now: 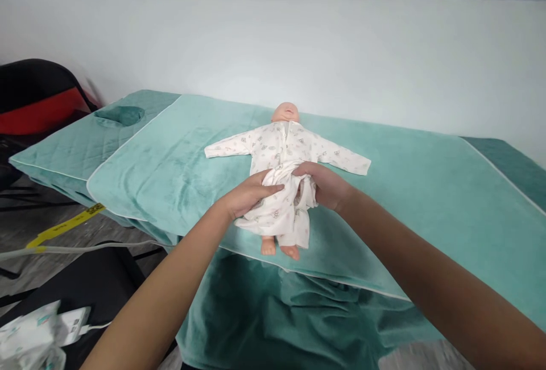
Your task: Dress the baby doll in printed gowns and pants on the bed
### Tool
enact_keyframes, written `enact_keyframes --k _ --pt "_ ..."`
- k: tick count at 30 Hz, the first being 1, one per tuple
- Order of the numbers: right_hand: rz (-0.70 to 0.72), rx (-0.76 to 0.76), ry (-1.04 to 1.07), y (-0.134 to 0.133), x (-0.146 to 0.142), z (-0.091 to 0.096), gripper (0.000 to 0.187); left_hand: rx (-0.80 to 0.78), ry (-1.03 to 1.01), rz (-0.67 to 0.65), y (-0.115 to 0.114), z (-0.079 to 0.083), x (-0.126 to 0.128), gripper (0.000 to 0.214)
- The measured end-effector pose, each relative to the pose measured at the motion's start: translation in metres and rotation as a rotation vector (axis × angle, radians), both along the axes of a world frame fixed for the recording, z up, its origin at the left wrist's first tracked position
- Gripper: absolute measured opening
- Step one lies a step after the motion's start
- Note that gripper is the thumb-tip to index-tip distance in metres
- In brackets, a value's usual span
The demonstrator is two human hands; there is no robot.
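A baby doll point(285, 113) lies on its back on a teal towel point(179, 171) spread over a padded table. It wears a white printed romper point(281, 148) with the sleeves spread out to both sides; bare feet stick out at the bottom. My left hand point(249, 194) grips the bunched romper cloth at the doll's waist from the left. From the right, my right hand point(326, 185) is closed on the same bunched cloth.
The quilted teal table cover point(63, 154) has a face hole at its left end. A red and black chair point(38, 103) stands at far left. A wipes pack point(32, 333), a white cable and yellow tape lie low left. More towel hangs over the front edge.
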State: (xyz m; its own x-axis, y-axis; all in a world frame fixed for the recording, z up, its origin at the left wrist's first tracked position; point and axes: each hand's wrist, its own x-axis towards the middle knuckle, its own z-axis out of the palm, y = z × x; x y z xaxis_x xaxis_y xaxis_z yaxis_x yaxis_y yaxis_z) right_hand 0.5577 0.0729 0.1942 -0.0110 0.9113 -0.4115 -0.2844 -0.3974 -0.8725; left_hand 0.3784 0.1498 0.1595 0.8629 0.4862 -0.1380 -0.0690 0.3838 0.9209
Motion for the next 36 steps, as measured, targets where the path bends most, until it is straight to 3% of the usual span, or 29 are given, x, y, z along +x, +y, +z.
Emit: enact_keyframes --k 3,6,10,17,20,23,26,33,36 --pt "0.066 0.097 -0.065 -0.001 -0.003 0.0 0.025 -0.04 -0.067 0.166 0.0 -0.007 0.006 0.049" --pt "0.262 0.16 -0.226 -0.004 -0.002 0.004 0.041 -0.081 -0.114 0.314 -0.001 -0.012 0.012 0.038" --pt "0.497 0.132 -0.367 -0.006 0.004 0.008 0.05 -0.098 -0.07 0.341 -0.001 -0.01 0.01 0.037" --pt "0.26 0.176 -0.107 -0.003 0.011 0.003 0.042 0.015 0.157 -0.061 0.004 0.003 -0.006 0.051" --pt "0.244 0.167 -0.148 -0.002 0.008 -0.001 0.044 -0.051 0.049 0.01 0.002 -0.001 -0.003 0.054" --pt "0.34 0.133 -0.29 -0.002 0.006 -0.002 0.045 -0.128 -0.066 0.099 -0.002 -0.011 0.0 0.054" --pt "0.432 0.115 -0.348 -0.002 0.007 -0.002 0.045 -0.153 -0.058 0.111 -0.006 -0.017 -0.004 0.056" --pt "0.338 0.187 -0.056 -0.005 0.009 -0.01 0.042 -0.087 0.037 -0.06 -0.014 -0.011 -0.017 0.061" --pt "0.358 0.2 -0.068 -0.007 0.006 -0.01 0.043 -0.083 0.013 0.031 -0.019 -0.01 -0.012 0.057"
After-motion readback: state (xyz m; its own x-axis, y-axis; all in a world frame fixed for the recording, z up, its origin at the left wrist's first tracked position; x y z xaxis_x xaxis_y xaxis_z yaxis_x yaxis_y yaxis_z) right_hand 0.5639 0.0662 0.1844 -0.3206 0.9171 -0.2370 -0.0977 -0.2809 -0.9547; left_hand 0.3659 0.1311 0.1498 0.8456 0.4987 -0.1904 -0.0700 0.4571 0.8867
